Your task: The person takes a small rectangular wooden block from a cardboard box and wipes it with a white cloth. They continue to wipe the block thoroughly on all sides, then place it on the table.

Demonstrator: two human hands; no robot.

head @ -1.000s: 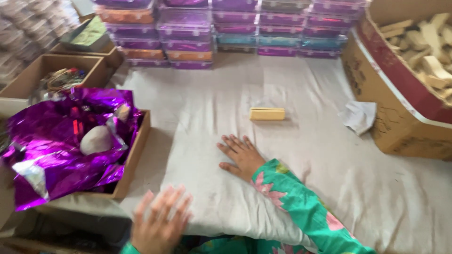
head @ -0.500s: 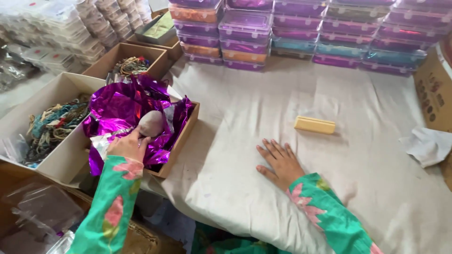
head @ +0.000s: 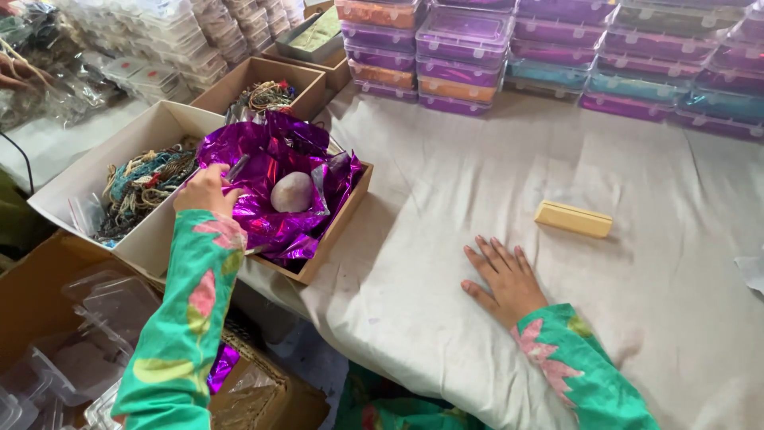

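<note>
While the left hand [head: 205, 189] pinches the purple foil [head: 274, 179] at left centre of the frame, its fingertips sink into the crinkles and stay hidden. A grey oval lump [head: 292, 192] sits just right of it in the foil-lined cardboard box [head: 338, 231]. Lower right of centre, the right hand [head: 503, 276] lies flat on the cloth-covered table [head: 477, 159], fingers spread, near a yellow block [head: 574, 219].

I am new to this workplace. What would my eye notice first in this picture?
First the shiny purple foil in the brown box at left, with a pale egg-shaped thing on it. The left hand reaches in there; the right hand lies flat on the white cloth, near a yellow bar.
</note>
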